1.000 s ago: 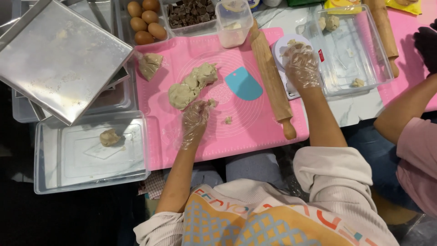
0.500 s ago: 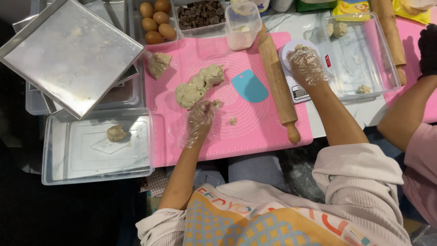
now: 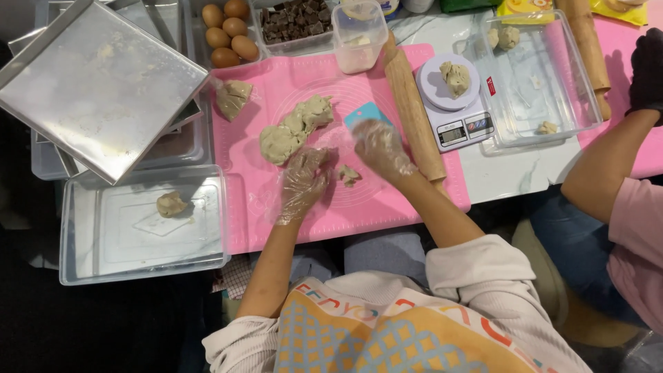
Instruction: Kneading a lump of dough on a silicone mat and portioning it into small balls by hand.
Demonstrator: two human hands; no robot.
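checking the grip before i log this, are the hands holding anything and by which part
Cannot be told for sure. The left hand rests on the pink mat beside the dough; the right hand is blurred over the blue scraper. No clear hold.

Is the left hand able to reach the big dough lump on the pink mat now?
Probably yes: the left hand lies on the pink mat just below the dough lump, with nothing between them.
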